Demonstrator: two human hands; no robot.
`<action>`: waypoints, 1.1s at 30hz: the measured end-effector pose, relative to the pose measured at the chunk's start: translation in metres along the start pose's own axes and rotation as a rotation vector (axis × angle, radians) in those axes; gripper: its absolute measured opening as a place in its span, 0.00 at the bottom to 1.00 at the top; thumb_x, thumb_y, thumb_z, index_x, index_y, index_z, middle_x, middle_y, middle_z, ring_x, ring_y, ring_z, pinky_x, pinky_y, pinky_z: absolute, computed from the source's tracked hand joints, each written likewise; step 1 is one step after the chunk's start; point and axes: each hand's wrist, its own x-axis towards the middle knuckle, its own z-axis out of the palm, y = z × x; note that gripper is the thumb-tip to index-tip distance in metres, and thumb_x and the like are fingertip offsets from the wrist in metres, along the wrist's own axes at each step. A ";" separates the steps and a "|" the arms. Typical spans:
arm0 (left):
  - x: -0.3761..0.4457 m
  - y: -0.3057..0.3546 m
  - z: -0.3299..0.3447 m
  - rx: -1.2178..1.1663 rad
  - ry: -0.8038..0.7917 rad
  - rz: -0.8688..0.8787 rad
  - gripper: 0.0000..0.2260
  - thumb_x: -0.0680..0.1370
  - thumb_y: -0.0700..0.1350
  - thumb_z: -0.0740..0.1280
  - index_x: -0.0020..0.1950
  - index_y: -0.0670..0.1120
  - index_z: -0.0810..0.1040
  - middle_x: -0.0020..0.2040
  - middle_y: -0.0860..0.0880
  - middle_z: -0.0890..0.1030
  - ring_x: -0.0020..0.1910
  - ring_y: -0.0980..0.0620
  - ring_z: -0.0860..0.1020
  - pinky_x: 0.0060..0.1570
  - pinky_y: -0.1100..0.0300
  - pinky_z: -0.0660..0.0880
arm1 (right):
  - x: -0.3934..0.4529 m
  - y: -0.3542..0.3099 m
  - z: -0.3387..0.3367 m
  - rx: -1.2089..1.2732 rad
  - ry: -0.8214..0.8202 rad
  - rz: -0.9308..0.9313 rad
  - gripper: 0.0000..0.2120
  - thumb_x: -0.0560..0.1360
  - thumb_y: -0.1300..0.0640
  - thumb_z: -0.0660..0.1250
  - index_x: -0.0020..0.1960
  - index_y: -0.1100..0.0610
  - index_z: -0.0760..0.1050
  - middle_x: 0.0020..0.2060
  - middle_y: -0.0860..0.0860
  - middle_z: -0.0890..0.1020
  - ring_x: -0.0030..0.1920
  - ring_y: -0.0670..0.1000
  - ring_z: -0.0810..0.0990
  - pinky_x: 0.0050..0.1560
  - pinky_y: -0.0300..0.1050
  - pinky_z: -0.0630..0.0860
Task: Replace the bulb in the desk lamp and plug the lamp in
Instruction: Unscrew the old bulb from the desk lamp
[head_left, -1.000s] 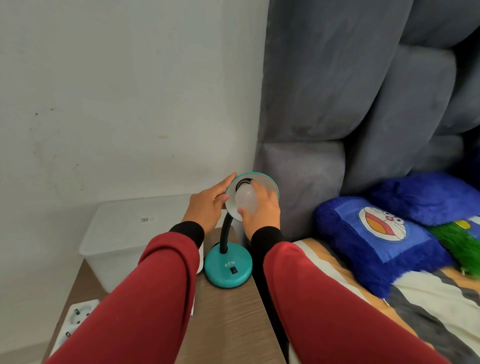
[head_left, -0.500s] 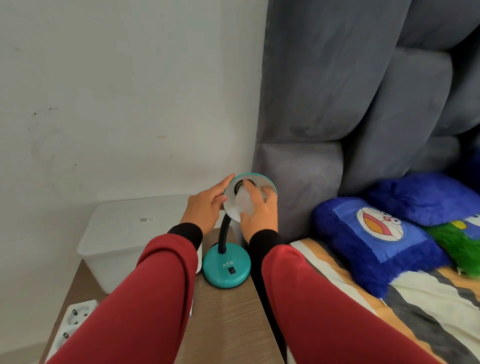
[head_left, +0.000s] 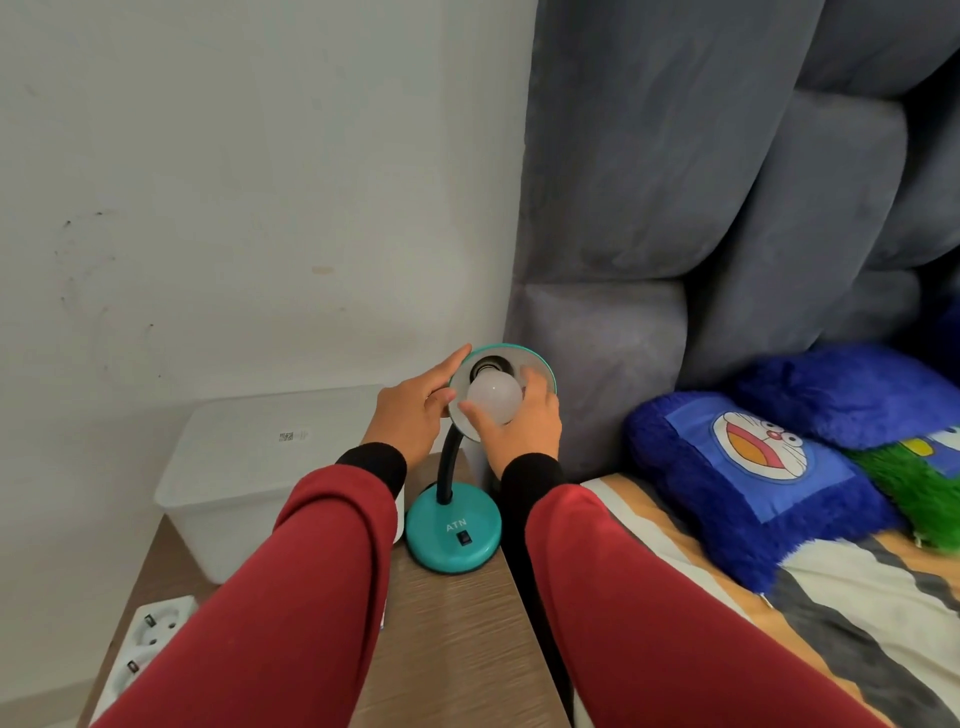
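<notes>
A teal desk lamp with a round base (head_left: 453, 535) and a black bendy neck stands on the wooden bedside table (head_left: 457, 639). Its shade (head_left: 540, 364) tilts up toward me. A white frosted bulb (head_left: 493, 397) sits at the black socket inside the shade. My right hand (head_left: 524, 423) grips the bulb with thumb and fingers around it. My left hand (head_left: 415, 410) holds the shade's left rim from outside. The lamp's cord and plug are hidden.
A white lidded plastic box (head_left: 260, 467) stands left of the lamp against the wall. A white power strip (head_left: 140, 644) lies at the table's left front. A grey padded headboard (head_left: 675, 208) and a bed with blue pillows (head_left: 753, 478) are to the right.
My right hand's fingers have shifted around the bulb, so more of the bulb shows now. My left hand stays on the shade.
</notes>
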 end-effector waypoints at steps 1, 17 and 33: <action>0.000 0.000 0.000 -0.002 0.001 -0.002 0.22 0.82 0.41 0.56 0.72 0.62 0.62 0.62 0.47 0.80 0.56 0.51 0.80 0.62 0.66 0.67 | 0.001 0.000 0.000 -0.020 0.000 -0.004 0.35 0.71 0.51 0.71 0.73 0.53 0.59 0.69 0.56 0.64 0.68 0.57 0.67 0.66 0.47 0.66; 0.000 -0.001 0.000 0.023 0.005 0.010 0.22 0.82 0.41 0.56 0.73 0.62 0.62 0.55 0.46 0.82 0.54 0.50 0.80 0.57 0.69 0.66 | 0.003 0.002 0.000 -0.084 -0.022 0.035 0.36 0.70 0.49 0.72 0.73 0.53 0.59 0.69 0.56 0.68 0.68 0.57 0.69 0.66 0.47 0.67; 0.001 -0.002 0.000 0.003 0.003 0.000 0.23 0.82 0.41 0.55 0.73 0.62 0.62 0.59 0.48 0.81 0.56 0.51 0.80 0.60 0.67 0.66 | -0.001 -0.003 0.000 -0.151 -0.005 -0.050 0.30 0.73 0.60 0.68 0.72 0.52 0.61 0.70 0.53 0.65 0.67 0.56 0.69 0.65 0.45 0.67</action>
